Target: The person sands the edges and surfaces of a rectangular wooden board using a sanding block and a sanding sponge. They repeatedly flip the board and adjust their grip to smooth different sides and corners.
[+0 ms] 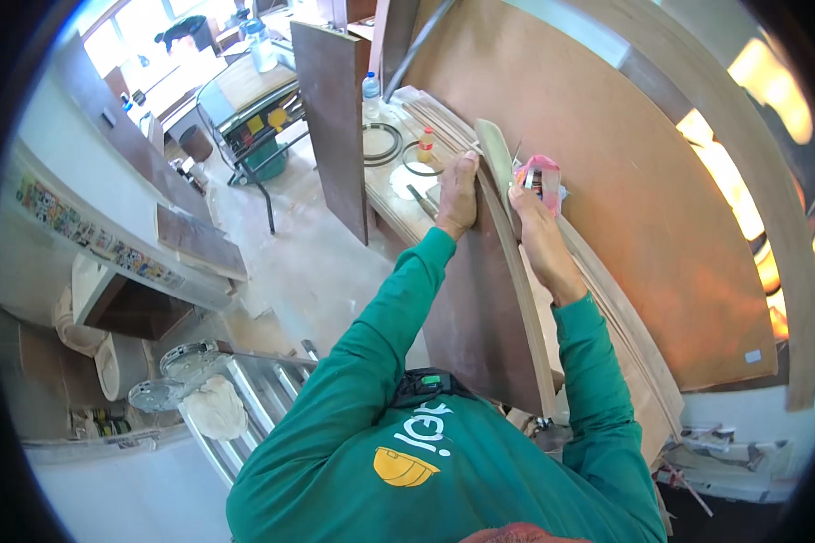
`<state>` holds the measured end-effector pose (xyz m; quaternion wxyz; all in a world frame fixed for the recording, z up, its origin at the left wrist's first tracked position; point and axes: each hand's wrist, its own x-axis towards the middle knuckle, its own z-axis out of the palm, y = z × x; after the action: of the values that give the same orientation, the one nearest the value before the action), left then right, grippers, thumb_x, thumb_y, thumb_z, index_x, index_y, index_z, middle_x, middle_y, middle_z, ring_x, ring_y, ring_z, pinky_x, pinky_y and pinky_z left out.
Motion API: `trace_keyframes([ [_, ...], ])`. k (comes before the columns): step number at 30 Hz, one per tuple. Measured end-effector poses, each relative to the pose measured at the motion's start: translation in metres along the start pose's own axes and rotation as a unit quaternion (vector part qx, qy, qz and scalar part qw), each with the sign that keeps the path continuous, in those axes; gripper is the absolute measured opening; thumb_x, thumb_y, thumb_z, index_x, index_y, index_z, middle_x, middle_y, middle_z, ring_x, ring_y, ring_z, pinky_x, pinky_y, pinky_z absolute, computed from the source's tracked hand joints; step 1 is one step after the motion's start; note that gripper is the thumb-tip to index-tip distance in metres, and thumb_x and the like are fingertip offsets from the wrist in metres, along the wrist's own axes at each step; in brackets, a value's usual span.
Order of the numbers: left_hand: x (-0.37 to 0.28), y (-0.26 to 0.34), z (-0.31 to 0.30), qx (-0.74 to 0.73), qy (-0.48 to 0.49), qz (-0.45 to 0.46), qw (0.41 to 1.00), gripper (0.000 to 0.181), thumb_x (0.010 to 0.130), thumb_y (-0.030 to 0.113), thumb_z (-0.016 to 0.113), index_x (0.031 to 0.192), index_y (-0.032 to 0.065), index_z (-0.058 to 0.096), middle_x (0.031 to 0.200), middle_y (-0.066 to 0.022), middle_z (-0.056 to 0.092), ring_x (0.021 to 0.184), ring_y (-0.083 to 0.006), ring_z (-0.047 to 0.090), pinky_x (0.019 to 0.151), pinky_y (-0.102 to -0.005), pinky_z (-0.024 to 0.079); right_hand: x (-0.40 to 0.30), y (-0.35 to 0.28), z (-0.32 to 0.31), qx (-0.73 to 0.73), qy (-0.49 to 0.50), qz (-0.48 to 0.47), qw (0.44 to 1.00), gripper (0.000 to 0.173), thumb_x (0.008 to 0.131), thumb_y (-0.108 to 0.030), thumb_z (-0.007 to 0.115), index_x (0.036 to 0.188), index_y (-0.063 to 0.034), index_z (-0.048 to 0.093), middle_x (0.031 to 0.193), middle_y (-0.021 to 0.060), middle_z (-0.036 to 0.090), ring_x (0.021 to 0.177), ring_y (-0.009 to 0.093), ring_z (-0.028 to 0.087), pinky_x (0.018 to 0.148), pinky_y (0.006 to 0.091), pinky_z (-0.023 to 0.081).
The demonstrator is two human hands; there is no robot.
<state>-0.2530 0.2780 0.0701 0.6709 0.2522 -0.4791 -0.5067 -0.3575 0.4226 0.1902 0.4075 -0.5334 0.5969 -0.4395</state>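
Observation:
A brown laminate panel (479, 298) stands on its long edge in front of me, its pale narrow edge facing up. My left hand (458, 193) grips it near the far end, thumb along the upper edge. On the other side, my right hand (543, 234) has its fingers closed on a thin, pale greenish strip (494, 153). This strip curves up past the panel's far end and runs down along the edge between my hands. How firmly it touches the edge cannot be made out. A pink plastic bag (549, 180) sits just beyond my right fingers.
Stacked boards (608, 298) lie along a large plywood sheet (652, 203) at right. Coiled bands (382, 144), a small red-capped bottle (426, 144) and a water bottle (371, 91) stand beyond. Left are an upright panel (329, 122), a table saw (251, 102) and an aluminium ladder (238, 400).

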Motion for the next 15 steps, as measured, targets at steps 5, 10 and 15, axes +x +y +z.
trace_keyframes([
  [5, -0.005, 0.021, -0.003, 0.015, -0.019, -0.035, 0.999, 0.045, 0.112, 0.038, 0.045, 0.095, -0.0018, 0.057, 0.086, -0.0143, 0.053, 0.085, -0.0281, 0.051, 0.085, -0.0421, 0.044, 0.054, -0.005, 0.018, 0.030, 0.037, -0.033, 0.998, 0.047, 0.111, -0.047, 0.052, 0.096, -0.0043, 0.065, 0.080, 0.0021, 0.059, 0.073, 0.014, 0.055, 0.064, 0.0332, 0.044],
  [10, -0.002, 0.019, -0.006, 0.013, -0.039, -0.056, 0.998, 0.048, 0.112, 0.041, 0.044, 0.096, -0.0020, 0.059, 0.090, -0.0179, 0.057, 0.088, -0.0316, 0.055, 0.088, -0.0442, 0.045, 0.095, -0.007, 0.030, 0.027, 0.062, 0.000, 0.998, 0.054, 0.111, -0.051, 0.050, 0.103, -0.0010, 0.070, 0.082, 0.0032, 0.062, 0.070, 0.014, 0.052, 0.063, 0.0344, 0.044],
  [15, 0.000, 0.014, -0.009, 0.033, -0.044, -0.064, 0.996, 0.049, 0.112, 0.041, 0.044, 0.105, -0.0043, 0.062, 0.101, -0.0247, 0.065, 0.097, -0.0381, 0.061, 0.093, -0.0461, 0.046, 0.088, -0.011, 0.023, 0.020, 0.032, 0.032, 0.999, 0.055, 0.112, -0.050, 0.049, 0.103, -0.0006, 0.071, 0.086, 0.0042, 0.064, 0.072, 0.014, 0.054, 0.064, 0.0349, 0.044],
])
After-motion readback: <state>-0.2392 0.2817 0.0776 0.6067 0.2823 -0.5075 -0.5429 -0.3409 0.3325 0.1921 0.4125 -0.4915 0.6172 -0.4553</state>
